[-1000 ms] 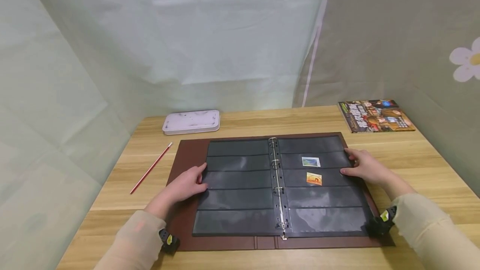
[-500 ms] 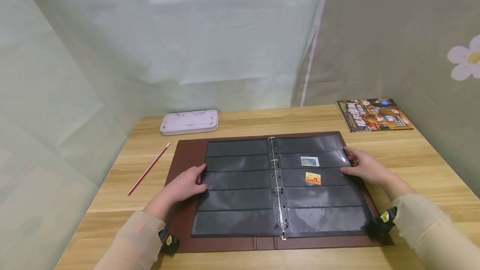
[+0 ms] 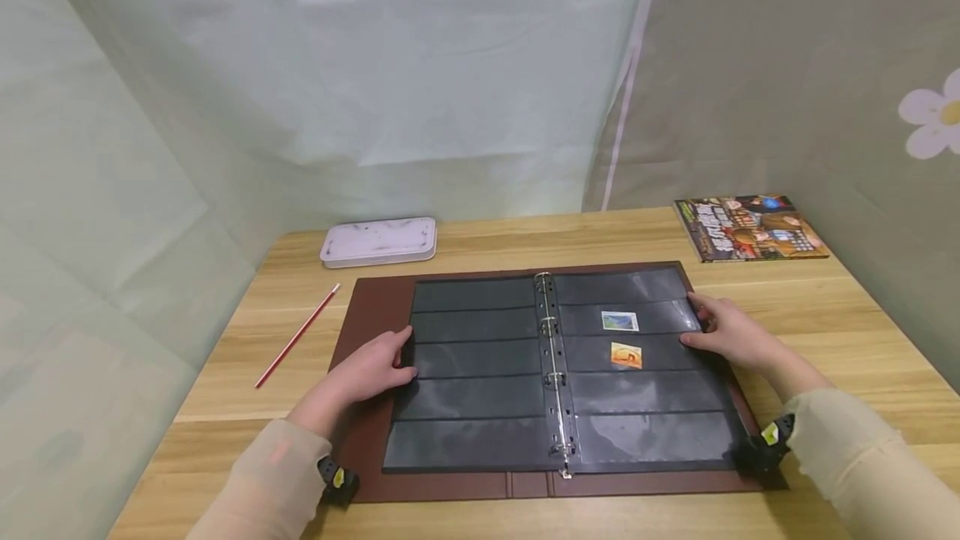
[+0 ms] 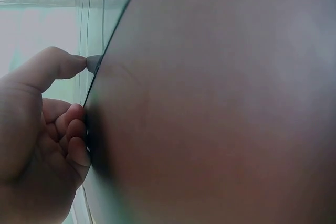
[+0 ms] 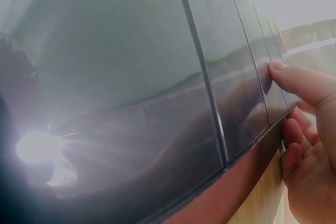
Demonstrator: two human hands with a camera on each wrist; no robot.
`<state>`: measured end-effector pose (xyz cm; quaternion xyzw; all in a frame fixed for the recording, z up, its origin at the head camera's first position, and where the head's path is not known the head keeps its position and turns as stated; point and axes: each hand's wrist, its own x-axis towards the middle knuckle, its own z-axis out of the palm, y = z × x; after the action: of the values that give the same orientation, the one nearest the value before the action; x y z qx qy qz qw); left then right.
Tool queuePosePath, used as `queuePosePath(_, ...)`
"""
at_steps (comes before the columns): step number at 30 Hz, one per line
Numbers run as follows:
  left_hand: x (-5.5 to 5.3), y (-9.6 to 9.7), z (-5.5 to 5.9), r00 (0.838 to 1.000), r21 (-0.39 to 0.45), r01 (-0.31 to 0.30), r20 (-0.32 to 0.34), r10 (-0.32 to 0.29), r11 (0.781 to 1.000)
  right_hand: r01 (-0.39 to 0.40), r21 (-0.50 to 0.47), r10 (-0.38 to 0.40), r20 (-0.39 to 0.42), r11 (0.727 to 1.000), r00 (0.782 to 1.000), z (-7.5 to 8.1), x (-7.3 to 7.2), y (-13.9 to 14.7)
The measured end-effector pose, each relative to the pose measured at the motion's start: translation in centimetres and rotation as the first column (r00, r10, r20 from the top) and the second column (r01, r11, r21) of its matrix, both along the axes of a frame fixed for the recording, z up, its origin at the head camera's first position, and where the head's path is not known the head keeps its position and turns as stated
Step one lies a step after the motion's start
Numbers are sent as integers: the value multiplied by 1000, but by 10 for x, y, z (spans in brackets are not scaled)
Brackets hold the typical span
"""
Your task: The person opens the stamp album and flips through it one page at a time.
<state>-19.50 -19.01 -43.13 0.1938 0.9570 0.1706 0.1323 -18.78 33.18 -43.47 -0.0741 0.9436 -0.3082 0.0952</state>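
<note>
A stamp album point(image 3: 442, 486) with a brown cover lies open on the wooden table, its black pocket pages point(image 3: 480, 398) held by metal rings. My left hand point(image 3: 367, 367) is at the outer edge of the left page, thumb on top and other fingers curled at the edge in the left wrist view. At the right page's outer edge, my right hand point(image 3: 731, 336) pinches the page, thumb point(image 5: 281, 72) above and fingers curled below. Two stamps sit in the right page's pockets: a blue-green stamp point(image 3: 619, 321) and, below it, an orange stamp point(image 3: 626, 355).
Left of the album lies a red pencil point(image 3: 298, 335). A pale pencil case point(image 3: 378, 242) rests behind it near the table's far edge. At the back right is a book point(image 3: 750, 228) with a colourful cover. Pale cloth point(image 3: 450, 65) hangs behind the table.
The right page's upper outer part shows a shifted glare near my right hand. The view has moved slightly; both hands stay at the page edges.
</note>
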Motion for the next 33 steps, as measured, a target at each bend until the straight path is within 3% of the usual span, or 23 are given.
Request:
queuePosePath(12,-1,-2,-2,1000,20,-3,-1,3,1000,-41,-39,40,-25,998,999,6,4,4)
queuePosePath(25,0,-3,-2,1000,26,-1,-7,1,1000,-49,-183,51,9,982,999,20,10,9)
queuePosePath(33,0,-4,-3,1000,40,8,-10,-7,999,-35,-255,56,73,966,996,30,14,9)
